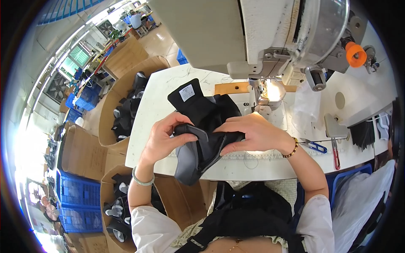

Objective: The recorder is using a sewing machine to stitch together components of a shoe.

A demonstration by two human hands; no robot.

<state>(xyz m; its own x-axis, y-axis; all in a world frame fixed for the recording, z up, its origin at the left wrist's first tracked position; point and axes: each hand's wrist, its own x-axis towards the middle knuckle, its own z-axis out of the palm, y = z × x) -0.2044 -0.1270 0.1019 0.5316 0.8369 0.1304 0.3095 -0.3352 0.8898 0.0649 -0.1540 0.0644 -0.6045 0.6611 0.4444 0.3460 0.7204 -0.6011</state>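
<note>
Between my hands is a black and dark grey sewn fabric piece (186,162), padded and folded, with an opening spread toward me. Its flap, bearing a white label (187,93), lies on the table away from me. My left hand (172,134) pinches the padded edge between thumb and fingers. On the other side, my right hand (253,134) grips the rim of the opening, thumb below and fingers above. Just beyond my right hand stands the sewing machine's lit needle area (268,90); the piece is apart from the needle.
Cartons (110,135) of similar dark pieces stand left of the white table (145,122), beside blue crates (80,189). Blue thread snips (316,147), red-handled snips (336,155) and a clear plastic bag (307,107) lie at right. A person (136,20) sits far off.
</note>
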